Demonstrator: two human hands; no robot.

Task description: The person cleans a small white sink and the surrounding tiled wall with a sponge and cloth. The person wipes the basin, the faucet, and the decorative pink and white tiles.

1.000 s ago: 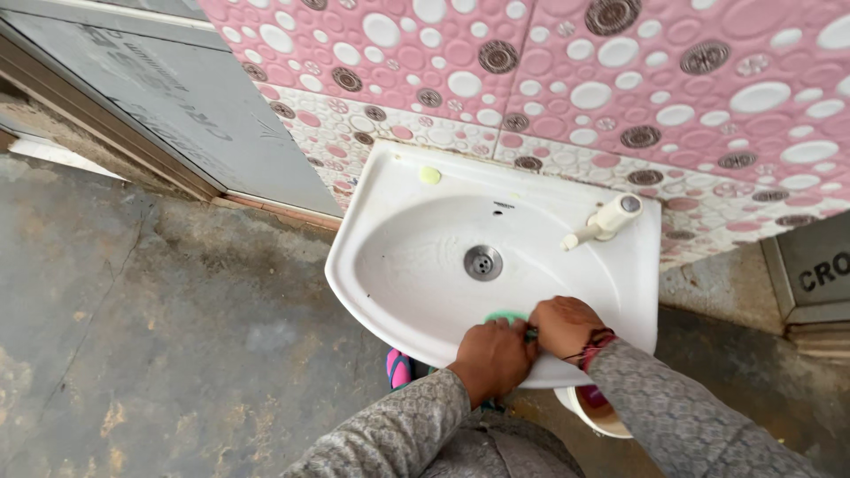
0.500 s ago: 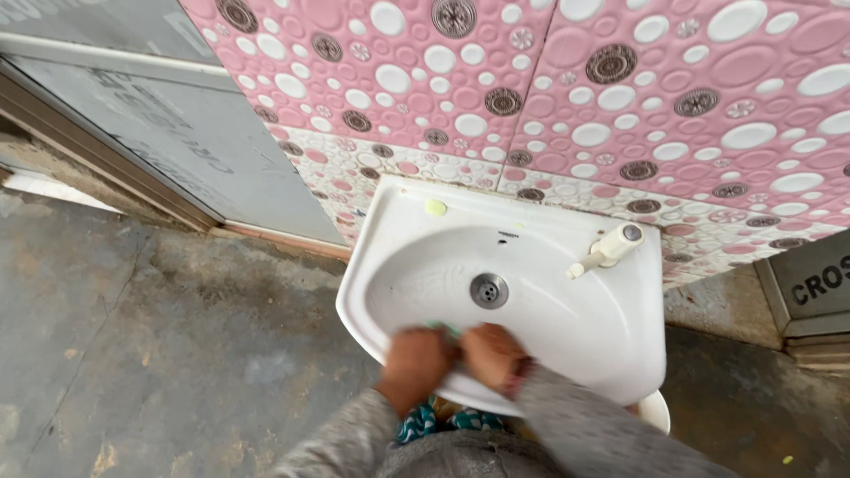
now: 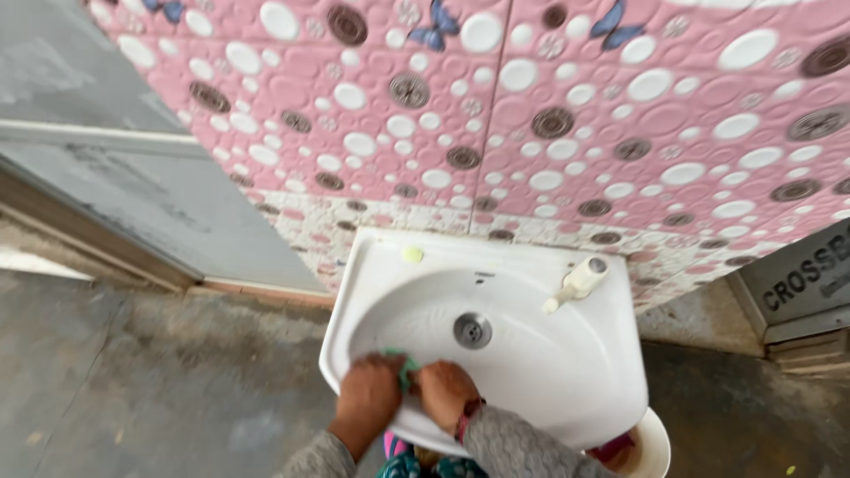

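A white wall-mounted sink (image 3: pixel 567 372) hangs below a pink bubble-patterned wall. My left hand (image 3: pixel 370 394) and my right hand (image 3: pixel 447 394) are side by side at the front left of the basin, pressed against its inner wall. Both are closed on a small green scrub pad (image 3: pixel 403 365) that shows between them. The metal drain (image 3: pixel 472 329) lies just beyond my hands. A white tap (image 3: pixel 575 283) sits on the back right of the rim. A small yellow-green soap piece (image 3: pixel 413 255) rests on the back left rim.
Grey concrete floor (image 3: pixel 133 389) spreads to the left. A grey door panel (image 3: pixel 106 186) stands at the left, and another panel (image 3: pixel 801 279) at the right. A white bucket (image 3: pixel 651 447) sits under the sink's right side.
Both hands with the green pad have slid left along the basin's front wall. The camera has tilted up, showing more of the pink wall.
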